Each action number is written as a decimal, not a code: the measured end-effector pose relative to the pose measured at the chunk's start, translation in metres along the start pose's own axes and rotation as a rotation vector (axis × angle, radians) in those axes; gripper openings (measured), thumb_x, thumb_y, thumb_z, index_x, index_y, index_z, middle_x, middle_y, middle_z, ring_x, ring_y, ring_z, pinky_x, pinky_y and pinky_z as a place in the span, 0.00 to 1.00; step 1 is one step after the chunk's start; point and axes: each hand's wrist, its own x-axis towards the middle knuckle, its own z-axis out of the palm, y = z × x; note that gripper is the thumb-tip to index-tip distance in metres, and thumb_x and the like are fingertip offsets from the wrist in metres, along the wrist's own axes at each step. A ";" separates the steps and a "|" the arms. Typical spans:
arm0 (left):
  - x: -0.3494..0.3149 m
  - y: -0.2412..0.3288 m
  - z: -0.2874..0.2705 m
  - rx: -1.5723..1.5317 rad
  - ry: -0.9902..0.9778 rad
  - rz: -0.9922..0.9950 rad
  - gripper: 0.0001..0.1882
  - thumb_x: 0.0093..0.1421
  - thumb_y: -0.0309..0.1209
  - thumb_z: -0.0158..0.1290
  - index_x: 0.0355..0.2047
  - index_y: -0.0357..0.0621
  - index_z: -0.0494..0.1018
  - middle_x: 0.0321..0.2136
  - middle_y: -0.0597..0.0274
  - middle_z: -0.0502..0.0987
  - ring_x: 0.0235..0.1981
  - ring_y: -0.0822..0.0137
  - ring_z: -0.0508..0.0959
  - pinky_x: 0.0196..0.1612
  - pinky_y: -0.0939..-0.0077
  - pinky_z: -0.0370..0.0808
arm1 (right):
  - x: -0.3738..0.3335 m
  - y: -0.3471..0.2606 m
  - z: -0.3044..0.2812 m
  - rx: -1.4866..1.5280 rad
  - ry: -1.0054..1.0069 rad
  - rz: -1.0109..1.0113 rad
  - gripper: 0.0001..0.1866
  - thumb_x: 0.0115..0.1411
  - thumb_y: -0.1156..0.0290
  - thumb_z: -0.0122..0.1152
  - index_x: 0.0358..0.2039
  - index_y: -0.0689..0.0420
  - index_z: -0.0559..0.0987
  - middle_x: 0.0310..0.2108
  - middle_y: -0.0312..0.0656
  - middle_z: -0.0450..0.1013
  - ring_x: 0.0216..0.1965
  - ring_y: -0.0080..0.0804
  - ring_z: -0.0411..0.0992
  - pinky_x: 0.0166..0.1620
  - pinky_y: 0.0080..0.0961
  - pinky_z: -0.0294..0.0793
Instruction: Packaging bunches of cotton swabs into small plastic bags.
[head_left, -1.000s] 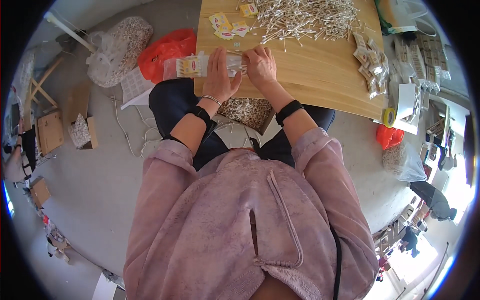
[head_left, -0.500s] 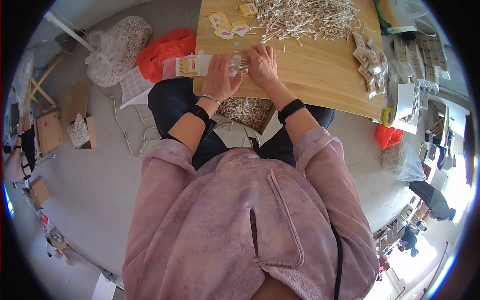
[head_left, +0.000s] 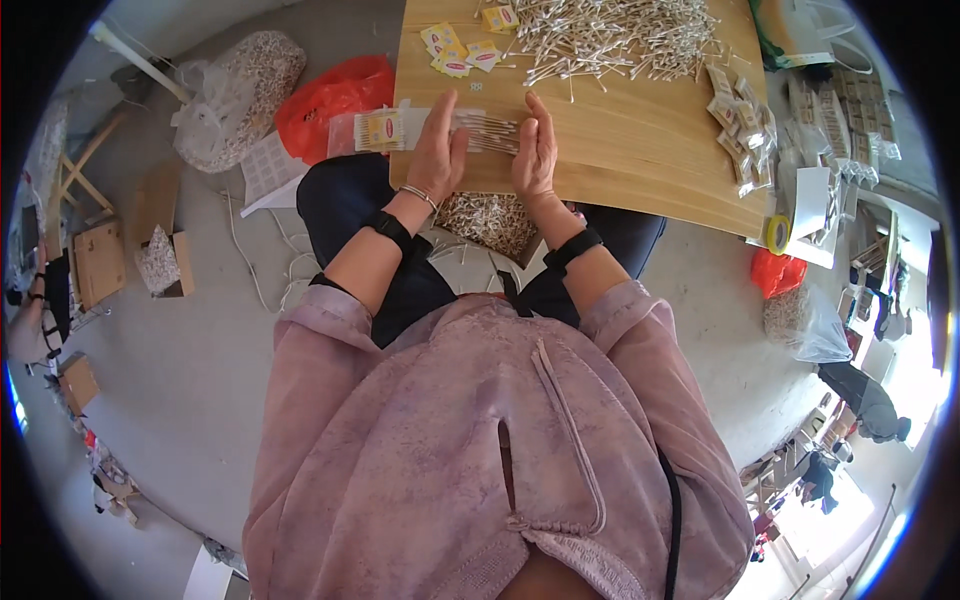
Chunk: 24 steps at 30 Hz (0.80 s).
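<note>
My left hand (head_left: 437, 157) stands on edge with its fingers stretched out, at the left ends of a flat row of cotton swabs (head_left: 486, 131). Facing it across the row, my right hand (head_left: 536, 152) is also on edge with straight fingers, close to the right ends. Neither hand grips anything. Left of my left hand lies a clear plastic bag (head_left: 343, 136) with swabs and a yellow card (head_left: 381, 129) in it. Below the table edge, between my knees, sits an open box of loose swabs (head_left: 490, 220).
A large heap of swabs (head_left: 620, 35) covers the far part of the wooden table (head_left: 620, 150), with yellow cards (head_left: 450, 60) to its left. Filled packets (head_left: 738, 130) lie at the right edge beside yellow tape (head_left: 777, 234). A red bag (head_left: 335, 105) is at the left.
My hands have moved apart and turned from palm-down over the swabs to upright on edge at either end. More of the swab row now shows between them.
</note>
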 end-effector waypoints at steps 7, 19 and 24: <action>0.001 0.009 0.002 -0.180 0.060 -0.142 0.22 0.65 0.26 0.41 0.59 0.36 0.57 0.52 0.41 0.67 0.55 0.49 0.68 0.57 0.67 0.62 | 0.001 -0.004 0.015 0.033 -0.024 0.017 0.24 0.68 0.59 0.37 0.54 0.66 0.64 0.59 0.57 0.59 0.63 0.47 0.53 0.63 0.33 0.51; 0.004 0.004 0.001 -0.261 0.114 -0.201 0.25 0.68 0.40 0.35 0.59 0.37 0.58 0.56 0.46 0.65 0.59 0.55 0.64 0.60 0.70 0.58 | -0.001 -0.009 0.032 0.092 -0.017 0.020 0.26 0.68 0.57 0.36 0.55 0.66 0.64 0.58 0.58 0.59 0.64 0.48 0.51 0.63 0.34 0.50; 0.006 0.000 0.006 -0.415 0.112 -0.264 0.28 0.68 0.45 0.33 0.59 0.36 0.58 0.57 0.49 0.64 0.60 0.58 0.63 0.61 0.71 0.56 | 0.003 -0.009 0.041 0.104 -0.019 0.030 0.27 0.68 0.54 0.36 0.55 0.65 0.65 0.56 0.52 0.63 0.62 0.40 0.56 0.62 0.30 0.52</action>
